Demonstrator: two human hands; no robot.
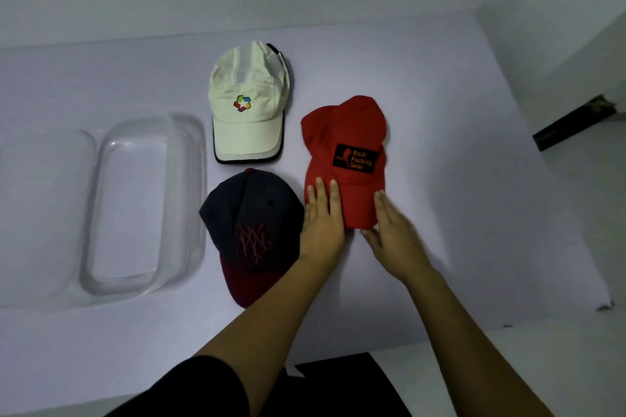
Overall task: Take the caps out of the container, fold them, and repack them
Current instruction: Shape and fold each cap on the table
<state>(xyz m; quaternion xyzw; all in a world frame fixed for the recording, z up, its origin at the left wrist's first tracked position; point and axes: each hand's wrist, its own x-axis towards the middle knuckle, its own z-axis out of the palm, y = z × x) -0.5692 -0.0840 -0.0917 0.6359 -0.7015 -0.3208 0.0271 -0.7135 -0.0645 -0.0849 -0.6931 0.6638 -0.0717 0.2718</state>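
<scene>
A red cap with a black patch lies on the white table, brim toward me. My left hand rests flat on the brim's left edge, fingers straight. My right hand touches the brim's right edge, thumb tucked under its front corner. A cream cap with a coloured logo lies beyond, and a navy cap with a dark red brim lies left of my left hand. A clear plastic container stands empty at the left.
The white table ends at the right, where a dark object sits on the floor beyond. A wall rises behind the table. My dark clothing fills the bottom edge.
</scene>
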